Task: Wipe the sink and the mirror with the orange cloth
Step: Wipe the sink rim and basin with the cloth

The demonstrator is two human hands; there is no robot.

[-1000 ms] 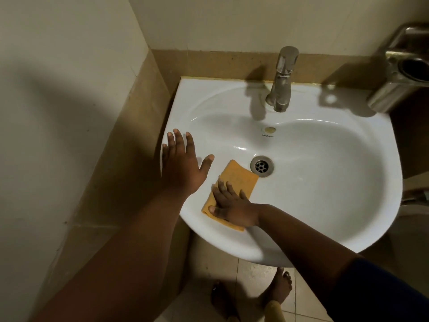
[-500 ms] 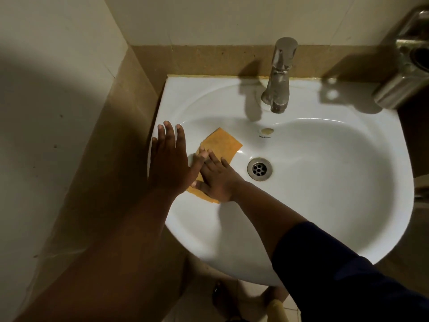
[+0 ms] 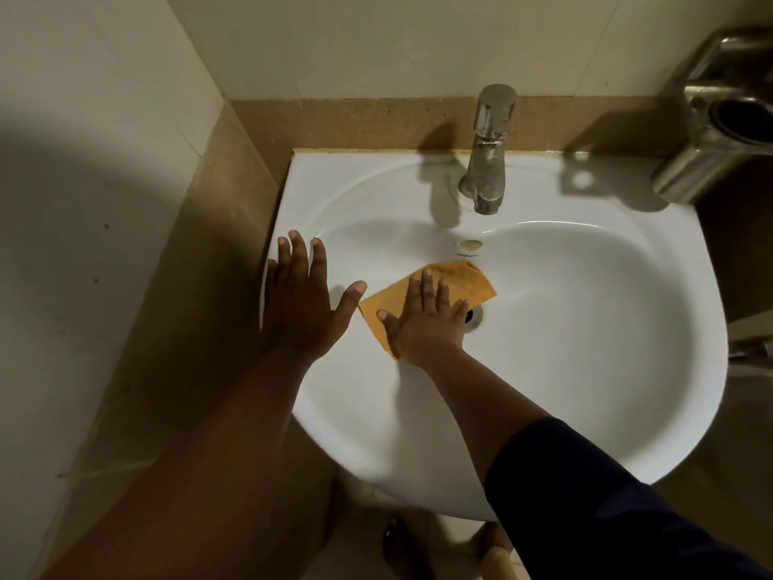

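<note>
A white sink (image 3: pixel 585 370) fills the middle of the head view. The orange cloth (image 3: pixel 468 284) lies flat in the bowl, just left of the drain (image 3: pixel 474 318) and below the overflow hole. My right hand (image 3: pixel 426 324) presses flat on the cloth with fingers spread, partly covering the drain. My left hand (image 3: pixel 303 305) rests flat and open on the sink's left rim, thumb close to the cloth's left corner. No mirror is in view.
A chrome tap (image 3: pixel 487 161) stands at the back of the sink. A steel holder (image 3: pixel 711 131) hangs on the wall at the right. Tiled walls close in at the left and back. My bare feet show on the floor below.
My right hand has slid the cloth from the left side of the bowl toward the drain, after moving it up from the front. My left hand stays on the rim.
</note>
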